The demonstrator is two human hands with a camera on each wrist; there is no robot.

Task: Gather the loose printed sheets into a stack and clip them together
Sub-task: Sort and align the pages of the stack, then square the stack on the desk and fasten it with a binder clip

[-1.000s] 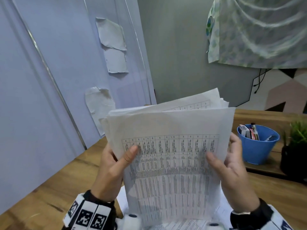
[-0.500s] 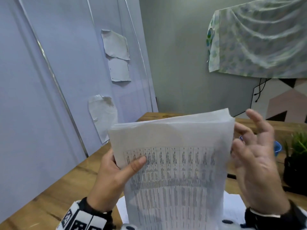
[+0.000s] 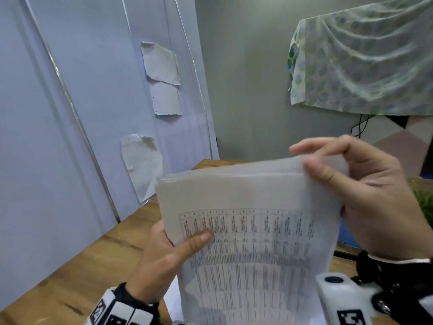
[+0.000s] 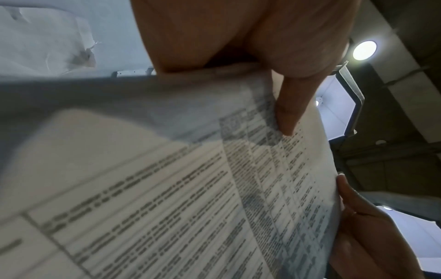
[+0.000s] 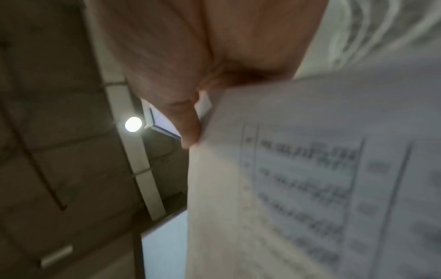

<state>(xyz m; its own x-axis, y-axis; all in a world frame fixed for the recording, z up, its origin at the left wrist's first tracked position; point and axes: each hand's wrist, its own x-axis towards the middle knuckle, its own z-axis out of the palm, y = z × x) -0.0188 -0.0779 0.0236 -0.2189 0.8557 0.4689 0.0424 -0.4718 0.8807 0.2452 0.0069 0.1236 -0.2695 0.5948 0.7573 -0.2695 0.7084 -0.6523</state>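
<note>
Where sheets [image 3: 253, 231] blur — print unreadable.

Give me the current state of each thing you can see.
printed sheets: gathered, held upright above the desk, unclipped
left hand: grips the left edge, thumb on front
right hand: pinches the top right corner
wall papers: stuck up, edges curling
cloth: hanging, draped
</note>
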